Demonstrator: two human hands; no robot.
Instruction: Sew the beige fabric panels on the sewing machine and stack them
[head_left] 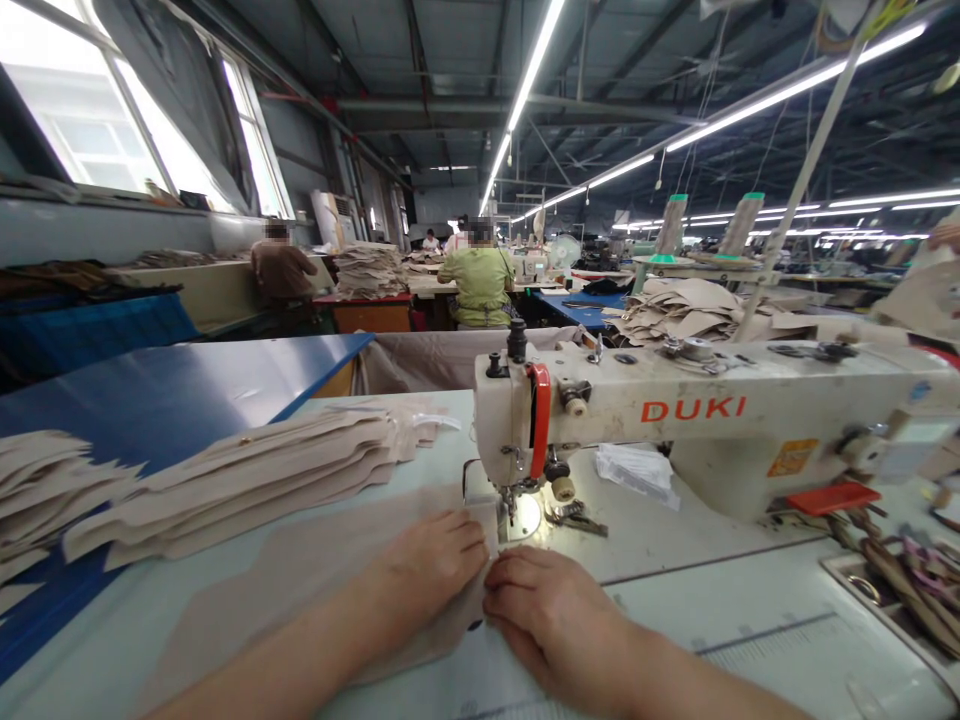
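Note:
A beige fabric piece (300,570) lies flat on the pale table, its right edge beside the sewing machine's lit needle area (523,515). My left hand (439,560) rests on the piece near that edge, fingers bent and pressed together on the cloth. Close to its fingertips, my right hand (551,610) pinches the fabric's edge just in front of the presser foot (512,505); its thumb is partly hidden. The white sewing machine (600,405), marked DUKI, stands ahead and to the right.
Stacked beige fabric pieces (277,470) lie at the left, with another pile (45,480) on the blue table (225,375). Clear plastic strips (637,470) sit under the machine arm. A tool tray (885,600) is at right. Co-workers (480,275) sit farther back.

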